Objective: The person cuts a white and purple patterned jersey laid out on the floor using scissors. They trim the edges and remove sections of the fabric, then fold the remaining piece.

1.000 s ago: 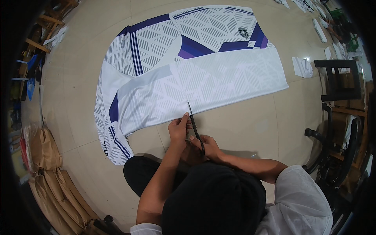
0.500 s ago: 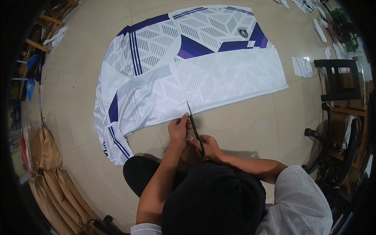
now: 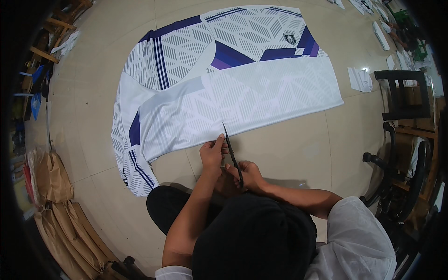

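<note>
Spread over the floor lies a white printed fabric (image 3: 275, 88) with grey hatching, purple-blue bands and a small dark crest; it looks like jersey cloth, folded over along its near side. My left hand (image 3: 213, 151) pinches its near edge near the middle. Dark long-bladed scissors (image 3: 233, 151) are gripped at the handles by my right hand (image 3: 248, 176). Their tip lies at the cloth's near edge, just right of my left fingertips. Whether the blades enclose the cloth cannot be made out.
Brown paper-wrapped bundles (image 3: 70, 233) stand at the lower left. On the right are a black chair (image 3: 402, 95) and dark curved chair parts (image 3: 410, 177). White cloth scraps (image 3: 360, 80) lie on the tiled floor (image 3: 298, 154) at right. Wooden frames (image 3: 60, 23) rise at the far left.
Almost nothing differs. The scissors and the cloth have shifted very slightly; both hands keep the same hold.
</note>
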`<state>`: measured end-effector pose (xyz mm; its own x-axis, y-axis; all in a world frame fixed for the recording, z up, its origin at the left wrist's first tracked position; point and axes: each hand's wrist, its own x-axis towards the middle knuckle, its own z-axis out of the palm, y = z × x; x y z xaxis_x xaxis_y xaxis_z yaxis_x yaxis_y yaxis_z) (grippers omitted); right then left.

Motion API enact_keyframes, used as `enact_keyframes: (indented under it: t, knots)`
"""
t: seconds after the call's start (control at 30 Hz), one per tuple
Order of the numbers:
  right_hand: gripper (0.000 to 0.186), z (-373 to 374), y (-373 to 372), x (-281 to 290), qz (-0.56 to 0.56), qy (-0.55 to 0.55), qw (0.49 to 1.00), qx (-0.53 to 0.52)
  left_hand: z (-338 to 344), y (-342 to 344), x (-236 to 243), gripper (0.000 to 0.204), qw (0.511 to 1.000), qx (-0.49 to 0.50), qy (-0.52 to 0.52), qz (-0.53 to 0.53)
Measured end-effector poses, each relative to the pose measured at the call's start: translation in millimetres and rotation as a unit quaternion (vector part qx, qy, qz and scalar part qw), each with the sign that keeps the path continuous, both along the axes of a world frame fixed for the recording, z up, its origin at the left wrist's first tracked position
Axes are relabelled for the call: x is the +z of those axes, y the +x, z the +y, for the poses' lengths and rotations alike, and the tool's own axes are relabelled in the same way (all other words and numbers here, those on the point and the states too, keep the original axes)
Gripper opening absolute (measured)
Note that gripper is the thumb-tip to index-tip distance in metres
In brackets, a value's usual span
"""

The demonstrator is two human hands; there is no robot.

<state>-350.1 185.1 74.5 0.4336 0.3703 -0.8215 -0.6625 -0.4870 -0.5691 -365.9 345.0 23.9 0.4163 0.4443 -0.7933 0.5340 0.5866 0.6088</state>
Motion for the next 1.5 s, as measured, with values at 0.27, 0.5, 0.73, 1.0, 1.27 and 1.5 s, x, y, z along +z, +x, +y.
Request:
enact_keyframes:
  t: [0.27, 0.5, 0.73, 1.0, 1.27, 1.5]
  knots:
    - [0.049, -2.2, 3.2, -5.3, 0.011, 0.012, 1.0, 0.006, 0.3, -0.6, 0.3, 0.03, 1.0, 0.011, -0.012, -0.009]
    - [0.049, 9.2, 10.9, -16.1, 0.015, 0.042, 0.999, -0.023, 1.6, 1.1, 1.0, 0.029, 0.998, 0.049, -0.028, -0.025]
    - [0.043, 11.2, 8.1, -26.1, 0.028, 0.042, 0.997, -0.05, 2.0, 0.2, -1.4, 0.028, 0.997, 0.061, -0.02, -0.037]
    - [0.049, 13.6, 7.1, -22.3, 0.028, 0.048, 0.997, -0.062, 2.2, -0.2, 1.3, 0.029, 0.997, 0.065, -0.033, -0.037]
    - [0.046, 14.5, 7.8, -15.9, 0.004, 0.027, 0.999, -0.04, 0.6, -0.9, 1.6, 0.028, 0.996, 0.064, -0.029, -0.047]
    - [0.047, 11.8, 6.1, -21.5, 0.003, 0.027, 0.999, -0.037, 1.0, -1.8, 2.4, 0.031, 0.995, 0.08, -0.049, -0.03]
